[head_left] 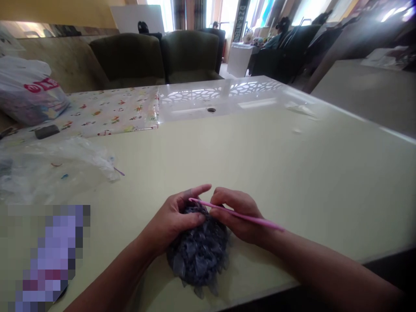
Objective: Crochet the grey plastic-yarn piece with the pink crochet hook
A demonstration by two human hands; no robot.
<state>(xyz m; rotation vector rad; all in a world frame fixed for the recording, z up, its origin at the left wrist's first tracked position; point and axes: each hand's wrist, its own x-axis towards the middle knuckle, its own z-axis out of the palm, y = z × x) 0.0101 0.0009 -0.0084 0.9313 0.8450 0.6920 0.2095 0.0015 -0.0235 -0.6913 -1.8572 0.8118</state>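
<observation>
Thumb and fingers of the left hand (175,214) pinch the top of the grey piece (198,255) at the lower centre of the frame; beside it the right hand (243,204) closes around a pink hook (237,213), its tip just by the left fingers. A steady pinch close to the tip, with the piece kept from bunching under the hook, should serve best. On the pale tabletop (292,182), clear plastic (78,167) lies at left, a floral cloth (110,110) at upper left. Behind, two dark chairs (130,56) stand at upper centre, and a person (282,26) shows dimly at upper right.
</observation>
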